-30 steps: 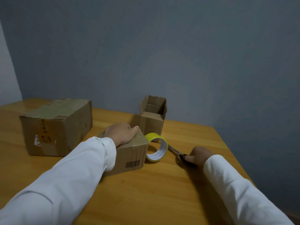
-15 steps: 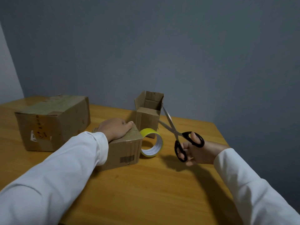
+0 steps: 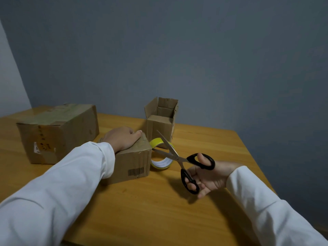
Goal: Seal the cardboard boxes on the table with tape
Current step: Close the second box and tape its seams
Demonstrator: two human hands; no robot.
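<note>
The person's left hand [image 3: 124, 138] lies palm down on top of a small closed cardboard box [image 3: 131, 162], fingers laid over its top toward the far edge, pressing rather than gripping; the white sleeve [image 3: 67, 183] of that arm runs back across the near side of the box. The right hand [image 3: 207, 176] grasps a pair of black-handled scissors [image 3: 179, 158], thumb through the upper loop and fingers curled through the lower one, with the two blades spread apart and aimed toward the left hand. One blade tip reaches close to the right edge of the small box; the other angles up and away toward the far side. Between the two hands, just right of the pressed box, stands a roll of yellow tape [image 3: 162, 157] on its edge, touching or nearly touching the box's right face, and the open blades cross in front of it. A strip appears to run from the roll up to the box's top, though that is hard to make out. Beyond the roll, farther from both hands, an open small cardboard box [image 3: 160, 123] stands upright with its flaps raised. To the left of the left hand, a little apart, sits a large closed cardboard box [image 3: 58, 134] bearing old tape and a label. All rest on a wooden table [image 3: 150, 210] against a grey wall [image 3: 177, 50].
</note>
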